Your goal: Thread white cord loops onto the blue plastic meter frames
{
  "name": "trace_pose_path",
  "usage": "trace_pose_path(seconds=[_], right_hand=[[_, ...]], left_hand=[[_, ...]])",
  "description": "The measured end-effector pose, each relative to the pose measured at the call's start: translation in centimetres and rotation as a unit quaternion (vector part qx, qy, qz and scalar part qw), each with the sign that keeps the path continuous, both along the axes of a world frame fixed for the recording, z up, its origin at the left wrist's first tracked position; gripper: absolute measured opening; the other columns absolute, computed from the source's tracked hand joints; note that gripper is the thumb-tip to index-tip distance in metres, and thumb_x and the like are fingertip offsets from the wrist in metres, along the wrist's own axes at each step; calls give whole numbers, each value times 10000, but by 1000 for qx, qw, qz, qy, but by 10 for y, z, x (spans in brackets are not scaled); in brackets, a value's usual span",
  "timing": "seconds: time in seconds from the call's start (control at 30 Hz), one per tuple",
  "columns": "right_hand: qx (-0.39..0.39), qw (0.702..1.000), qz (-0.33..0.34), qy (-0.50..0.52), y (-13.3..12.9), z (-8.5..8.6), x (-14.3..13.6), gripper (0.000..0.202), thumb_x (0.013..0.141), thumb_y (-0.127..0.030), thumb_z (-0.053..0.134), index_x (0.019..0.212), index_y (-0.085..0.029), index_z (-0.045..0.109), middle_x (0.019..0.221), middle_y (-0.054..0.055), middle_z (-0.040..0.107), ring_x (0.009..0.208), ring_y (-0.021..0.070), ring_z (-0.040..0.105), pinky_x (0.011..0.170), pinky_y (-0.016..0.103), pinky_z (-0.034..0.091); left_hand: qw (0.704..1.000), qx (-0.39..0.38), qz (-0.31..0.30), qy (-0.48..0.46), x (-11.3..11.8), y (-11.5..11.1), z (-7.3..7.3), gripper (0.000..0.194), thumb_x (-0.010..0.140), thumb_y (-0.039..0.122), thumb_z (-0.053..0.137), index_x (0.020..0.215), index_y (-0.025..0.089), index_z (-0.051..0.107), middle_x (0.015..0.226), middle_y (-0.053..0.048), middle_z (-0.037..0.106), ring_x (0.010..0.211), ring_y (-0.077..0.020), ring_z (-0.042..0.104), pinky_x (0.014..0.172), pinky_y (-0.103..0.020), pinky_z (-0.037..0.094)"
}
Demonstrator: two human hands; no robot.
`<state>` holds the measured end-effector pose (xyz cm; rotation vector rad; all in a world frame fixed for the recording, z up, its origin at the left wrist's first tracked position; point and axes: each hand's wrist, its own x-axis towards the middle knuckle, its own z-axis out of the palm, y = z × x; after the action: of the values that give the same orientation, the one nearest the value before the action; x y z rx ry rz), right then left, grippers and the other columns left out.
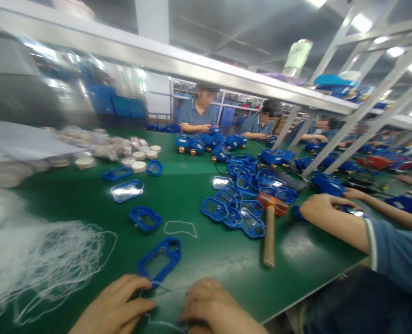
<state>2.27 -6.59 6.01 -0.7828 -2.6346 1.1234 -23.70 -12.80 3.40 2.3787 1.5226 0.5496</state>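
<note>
My left hand (122,301) is at the bottom of the view, its thumb and forefinger curled around part of a thin white sealing ring (164,323). Opposite it, my right hand (216,306) has bent fingers at the ring's other side; motion blurs them. The ring hangs slack between the two hands. Just beyond my left fingertips lies a blue frame-shaped housing (157,262) with a clear window, and the ring's upper strand passes by its near end. Farther up the table are a loose white ring (180,228) and another blue housing (145,219).
A tangled heap of white rings (63,260) spreads at left. White round rolls (139,167) sit behind. A mallet (269,232) lies beside piled blue frames (226,197). At right, a co-worker's hand (317,206) reaches over the green table (223,260); other people sit opposite.
</note>
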Motion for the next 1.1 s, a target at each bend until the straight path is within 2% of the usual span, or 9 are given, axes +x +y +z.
trace_pose_path(seconds=[0.13, 0.23, 0.43, 0.6, 0.73, 0.83, 0.93, 1.0, 1.1], right_hand=[[-56, 995, -82, 28, -3, -16, 2, 306, 766, -143, 616, 1048, -258, 645, 1039, 28, 652, 1008, 192, 552, 909, 292, 391], [-65, 987, -137, 51, 2, -18, 3, 279, 800, -154, 560, 1042, -267, 640, 1044, 37, 644, 1001, 208, 557, 909, 326, 406], [-39, 996, -79, 4, 2, -12, -10, 228, 774, -102, 570, 927, -248, 655, 948, 19, 646, 931, 194, 557, 844, 298, 411], [-35, 998, -30, -39, -10, -20, -19, 239, 716, -83, 628, 895, -241, 642, 934, 3, 635, 931, 185, 546, 815, 270, 398], [-30, 996, -80, -14, -10, -26, -23, 206, 777, -128, 587, 952, -231, 618, 989, 19, 609, 948, 176, 546, 832, 262, 403], [3, 990, -139, -10, -4, -28, -29, 190, 821, -161, 543, 992, -223, 600, 1033, 39, 588, 976, 191, 540, 857, 279, 401], [33, 987, -149, -40, 1, -29, -38, 154, 810, -177, 568, 954, -220, 600, 988, 32, 590, 935, 196, 551, 817, 273, 413], [49, 987, -137, -64, 3, -29, -45, 97, 803, -157, 567, 875, -214, 601, 922, 19, 596, 879, 184, 562, 769, 258, 417], [72, 987, -119, -83, 5, -27, -51, 107, 830, -125, 508, 783, -197, 572, 847, 11, 594, 806, 167, 567, 715, 245, 411]], left_hand=[[995, -82, 50, 17, 0, -21, 0, 312, 851, 169, 468, 1040, 356, 631, 1173, -11, 590, 1055, -223, 559, 898, -334, 481], [989, -112, 100, -10, 0, -29, 0, 304, 886, 176, 402, 1078, 317, 591, 1161, -32, 565, 1043, -217, 544, 894, -347, 463], [982, -160, 88, -33, 8, -29, 6, 201, 878, 165, 427, 947, 255, 594, 962, -24, 588, 911, -194, 544, 811, -325, 433], [980, -179, 91, -6, 17, -30, 4, 105, 821, 177, 525, 864, 233, 602, 917, -25, 594, 884, -212, 541, 784, -331, 402], [976, -195, 99, -15, 24, -31, 0, 74, 836, 227, 517, 863, 233, 586, 819, -9, 602, 791, -194, 566, 711, -291, 397], [965, -176, 193, -23, 23, -27, -4, 159, 859, 305, 493, 993, 237, 543, 746, 5, 581, 712, -183, 579, 666, -273, 399], [952, -159, 261, -2, 19, -20, -9, 193, 865, 342, 477, 1021, 240, 525, 709, 15, 574, 691, -183, 589, 632, -259, 386], [954, -169, 248, 18, 17, -15, -11, 115, 864, 301, 472, 912, 240, 557, 694, 18, 590, 689, -179, 598, 621, -253, 369], [960, -176, 218, 20, 18, -11, -11, 182, 899, 262, 401, 807, 225, 554, 674, 16, 607, 661, -165, 603, 614, -254, 354]])
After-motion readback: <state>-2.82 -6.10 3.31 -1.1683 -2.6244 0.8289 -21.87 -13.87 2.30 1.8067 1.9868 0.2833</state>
